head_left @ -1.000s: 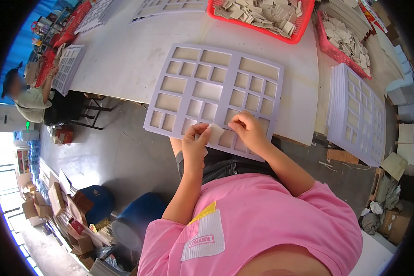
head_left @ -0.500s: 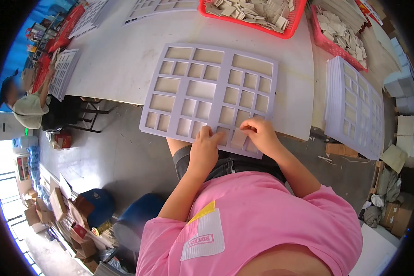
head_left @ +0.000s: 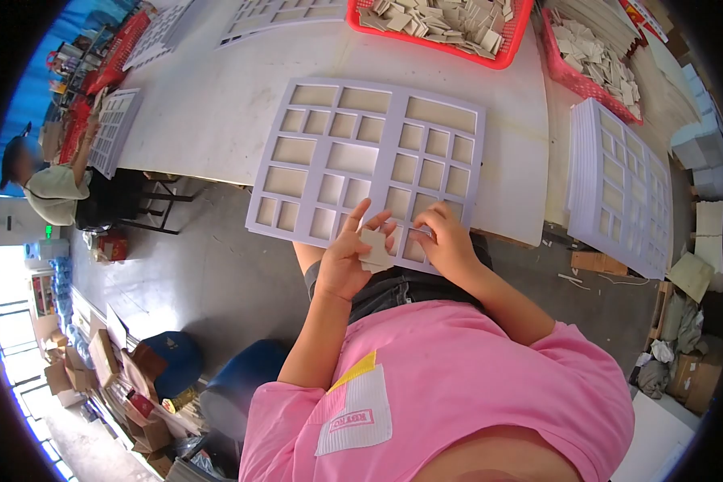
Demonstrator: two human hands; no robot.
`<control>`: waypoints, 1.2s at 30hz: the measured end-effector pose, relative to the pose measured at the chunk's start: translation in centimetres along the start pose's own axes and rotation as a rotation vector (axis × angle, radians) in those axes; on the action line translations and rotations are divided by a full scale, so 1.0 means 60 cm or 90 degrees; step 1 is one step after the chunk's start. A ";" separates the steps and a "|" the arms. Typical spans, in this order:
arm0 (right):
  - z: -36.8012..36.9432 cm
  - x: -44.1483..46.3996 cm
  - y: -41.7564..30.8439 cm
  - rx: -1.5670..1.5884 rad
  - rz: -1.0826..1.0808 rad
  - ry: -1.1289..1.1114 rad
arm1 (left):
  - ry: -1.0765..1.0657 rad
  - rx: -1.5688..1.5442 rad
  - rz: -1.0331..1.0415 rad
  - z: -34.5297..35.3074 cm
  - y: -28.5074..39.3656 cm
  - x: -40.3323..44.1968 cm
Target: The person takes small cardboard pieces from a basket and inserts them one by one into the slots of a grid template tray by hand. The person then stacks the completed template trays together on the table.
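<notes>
A lilac multi-window frame panel point(head_left: 399, 132) lies over the table's front edge, its near part above my lap. Grey-beige card fills most of its windows; several in the lower middle look paler. My left hand point(head_left: 349, 261) is turned palm up by the panel's near edge, holding a few small cardboard pieces point(head_left: 375, 249) with its fingers partly spread. Over the lower right windows hovers my right hand point(head_left: 448, 245), its fingers bent and the thumb a little apart from them. I see nothing held in it.
A red basket point(head_left: 502, 58) of cardboard pieces stands at the back, and a pink-red basket point(head_left: 622, 108) at the right. Stacked lilac panels point(head_left: 618, 185) lie on the right. Another person point(head_left: 56, 189) sits at the far left. Blue bins point(head_left: 253, 369) stand behind on the floor.
My left hand has lifted from the panel and turned palm up, showing the cardboard pieces. My right hand has let go of a small piece at a lower right window and drawn slightly back.
</notes>
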State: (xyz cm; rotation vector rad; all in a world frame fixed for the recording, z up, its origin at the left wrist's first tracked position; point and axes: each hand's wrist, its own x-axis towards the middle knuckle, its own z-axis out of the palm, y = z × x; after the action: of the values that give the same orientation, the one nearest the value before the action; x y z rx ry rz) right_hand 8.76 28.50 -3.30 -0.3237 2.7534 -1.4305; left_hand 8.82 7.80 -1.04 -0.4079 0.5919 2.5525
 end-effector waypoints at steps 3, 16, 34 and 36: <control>-0.011 0.015 -0.037 0.122 -0.098 0.024 | -0.043 0.091 0.030 0.008 -0.014 0.004; -0.078 0.023 0.011 0.309 0.201 0.036 | 0.026 0.137 -0.045 -0.021 -0.029 0.020; -0.050 -0.051 0.035 -0.185 0.066 0.001 | 0.050 0.229 0.059 0.018 0.015 0.007; -0.054 -0.044 0.034 -0.176 0.087 0.000 | 0.024 0.235 0.050 0.007 0.007 0.009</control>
State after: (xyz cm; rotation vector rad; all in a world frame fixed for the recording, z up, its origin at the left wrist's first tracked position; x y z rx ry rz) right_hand 10.62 32.79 -3.29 -0.1367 2.9094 -1.0212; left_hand 8.07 7.90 -0.74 -0.3073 1.0879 2.4386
